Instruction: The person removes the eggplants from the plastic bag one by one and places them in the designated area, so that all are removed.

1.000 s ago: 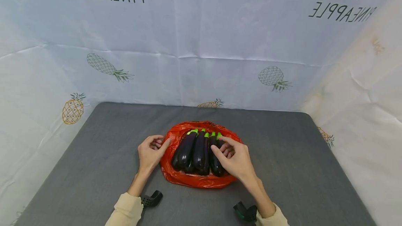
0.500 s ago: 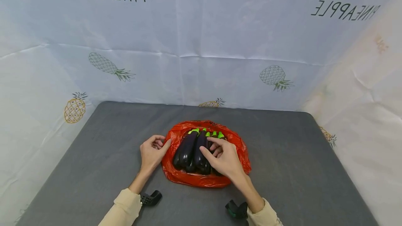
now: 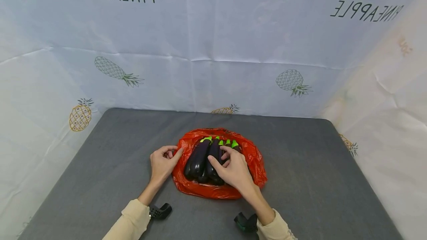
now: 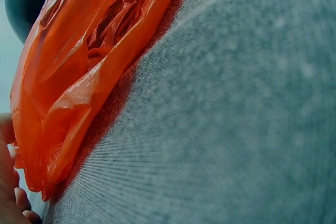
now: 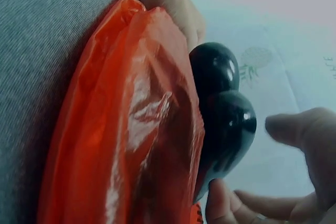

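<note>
Several dark purple eggplants (image 3: 198, 160) with bright green caps lie side by side in an open red plastic bag (image 3: 208, 192) in the head view. My left hand (image 3: 162, 164) pinches the bag's left edge between thumb and fingers. In the left wrist view the fingers (image 4: 7, 177) show at the gathered edge of the red plastic. My right hand (image 3: 236, 169) hovers over the eggplants on the right side, thumb and fingers apart. In the right wrist view its thumb (image 5: 286, 128) stands off from the rounded eggplant ends (image 5: 231, 121).
The bag sits on a grey-covered table (image 3: 313, 173). A pale curtain (image 3: 213, 47) printed with pineapples hangs behind and at both sides. A black wrist device (image 3: 161, 211) is on the left wrist and another (image 3: 246, 222) on the right.
My right hand has moved left, from the rightmost eggplants toward the middle ones. The bag's right edge now spreads farther out. My left hand has barely moved.
</note>
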Motion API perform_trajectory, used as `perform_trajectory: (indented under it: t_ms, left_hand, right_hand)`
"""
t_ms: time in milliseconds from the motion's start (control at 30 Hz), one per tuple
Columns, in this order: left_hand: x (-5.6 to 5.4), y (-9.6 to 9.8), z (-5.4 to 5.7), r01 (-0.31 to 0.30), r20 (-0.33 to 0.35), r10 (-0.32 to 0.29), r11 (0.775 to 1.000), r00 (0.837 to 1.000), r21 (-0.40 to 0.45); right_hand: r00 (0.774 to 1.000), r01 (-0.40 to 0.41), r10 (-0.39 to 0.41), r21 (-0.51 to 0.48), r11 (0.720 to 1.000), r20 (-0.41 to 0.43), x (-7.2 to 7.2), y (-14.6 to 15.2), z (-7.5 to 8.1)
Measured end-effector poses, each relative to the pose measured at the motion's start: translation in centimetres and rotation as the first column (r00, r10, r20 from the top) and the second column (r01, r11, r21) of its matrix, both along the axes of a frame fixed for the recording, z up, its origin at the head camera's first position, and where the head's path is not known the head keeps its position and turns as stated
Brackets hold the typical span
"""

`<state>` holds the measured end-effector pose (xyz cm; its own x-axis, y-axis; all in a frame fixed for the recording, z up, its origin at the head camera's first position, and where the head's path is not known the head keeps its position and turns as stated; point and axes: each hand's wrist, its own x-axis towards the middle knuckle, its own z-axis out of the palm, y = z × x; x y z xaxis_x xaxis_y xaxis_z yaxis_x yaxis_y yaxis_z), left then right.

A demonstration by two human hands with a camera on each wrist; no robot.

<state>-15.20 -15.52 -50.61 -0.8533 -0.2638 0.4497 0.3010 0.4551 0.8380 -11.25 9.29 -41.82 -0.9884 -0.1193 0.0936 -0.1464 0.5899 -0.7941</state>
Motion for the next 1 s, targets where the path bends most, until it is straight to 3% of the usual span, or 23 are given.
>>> perform_trajectory:
  t_ms: [400, 700, 1000]
  left_hand:
    - [-0.06, -0.11, -0.21, 0.01, 0.004, -0.009, 1.0, 1.0, -0.023]
    - [-0.01, -0.16, -0.16, 0.028, 0.009, -0.028, 0.999, 1.0, -0.027]
    - [0.04, -0.04, -0.11, 0.062, 0.051, -0.061, 0.998, 0.997, -0.026]
  right_hand:
    - [0.998, -0.04, 0.037, 0.077, 0.996, 0.049, -0.03, -0.74, -0.2]
    - [0.989, -0.048, 0.048, -0.004, 0.999, 0.137, -0.04, -0.74, -0.17]
    - [0.996, 0.009, -0.009, 0.006, 1.0, 0.086, 0.28, -0.89, -0.17]
